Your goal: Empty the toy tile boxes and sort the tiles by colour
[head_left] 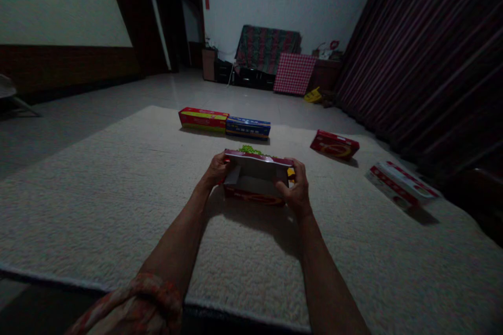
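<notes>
In the middle of the head view, a red cardboard box (255, 196) with a grey inside faces me, its lid raised and its inside looking bare. My left hand (217, 170) grips its left end. Around the right end is my right hand (296, 188), with the thumb over the near rim. Green leafy-looking bits (250, 150) show just past the raised lid, and something yellow (291, 174) peeks out beside my right fingers. What these two are I cannot make out.
Behind lie a red-and-yellow long box (203, 120) and a blue box (248, 129), end to end. To the right are a dark red box (335, 145) and a white-and-red box (403, 184). All rest on a cream fleecy mat (137, 183); curtains (424, 52) hang at right.
</notes>
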A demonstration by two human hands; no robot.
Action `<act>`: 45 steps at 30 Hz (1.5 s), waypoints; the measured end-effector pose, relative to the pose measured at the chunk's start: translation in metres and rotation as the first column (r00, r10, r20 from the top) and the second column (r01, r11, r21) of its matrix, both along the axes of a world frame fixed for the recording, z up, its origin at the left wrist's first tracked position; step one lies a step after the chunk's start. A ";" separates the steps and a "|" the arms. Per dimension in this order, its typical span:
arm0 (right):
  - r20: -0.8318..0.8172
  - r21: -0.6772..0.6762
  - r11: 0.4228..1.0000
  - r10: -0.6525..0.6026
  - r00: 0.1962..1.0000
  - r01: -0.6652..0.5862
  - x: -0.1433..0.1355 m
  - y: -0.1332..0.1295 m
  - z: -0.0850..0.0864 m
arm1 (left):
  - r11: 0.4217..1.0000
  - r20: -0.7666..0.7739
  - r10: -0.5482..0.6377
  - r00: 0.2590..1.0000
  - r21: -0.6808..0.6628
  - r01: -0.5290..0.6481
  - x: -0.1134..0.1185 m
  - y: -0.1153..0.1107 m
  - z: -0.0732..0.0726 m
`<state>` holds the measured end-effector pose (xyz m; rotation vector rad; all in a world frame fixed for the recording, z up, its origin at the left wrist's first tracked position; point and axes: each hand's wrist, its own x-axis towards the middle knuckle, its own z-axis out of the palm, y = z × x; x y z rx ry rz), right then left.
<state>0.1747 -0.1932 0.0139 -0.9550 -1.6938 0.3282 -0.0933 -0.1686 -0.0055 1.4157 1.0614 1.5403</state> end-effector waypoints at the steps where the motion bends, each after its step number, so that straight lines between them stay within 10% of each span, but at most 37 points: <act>1: 0.018 0.027 0.999 0.042 0.999 -0.042 0.001 -0.002 0.001 | 1.000 0.015 -0.005 1.000 0.017 0.005 0.000 0.002 -0.002; 11: -0.186 -0.028 0.994 0.096 0.978 -0.103 -0.002 -0.010 -0.001 | 0.991 -0.078 0.029 0.996 0.130 -0.019 0.002 -0.001 0.008; 25: -0.189 -0.067 0.997 0.010 0.982 -0.023 -0.001 -0.005 -0.011 | 0.954 0.317 -0.269 0.910 -0.045 0.297 -0.019 -0.017 0.020; 33: -0.050 0.042 0.999 0.019 0.999 -0.017 0.006 0.000 -0.020 | 0.944 0.040 -0.322 0.946 -0.066 0.324 -0.018 -0.024 0.023; 45: 0.005 0.090 0.994 0.063 0.998 -0.063 0.003 -0.006 -0.009 | 0.936 0.055 -0.325 0.944 -0.120 0.330 -0.019 -0.029 0.019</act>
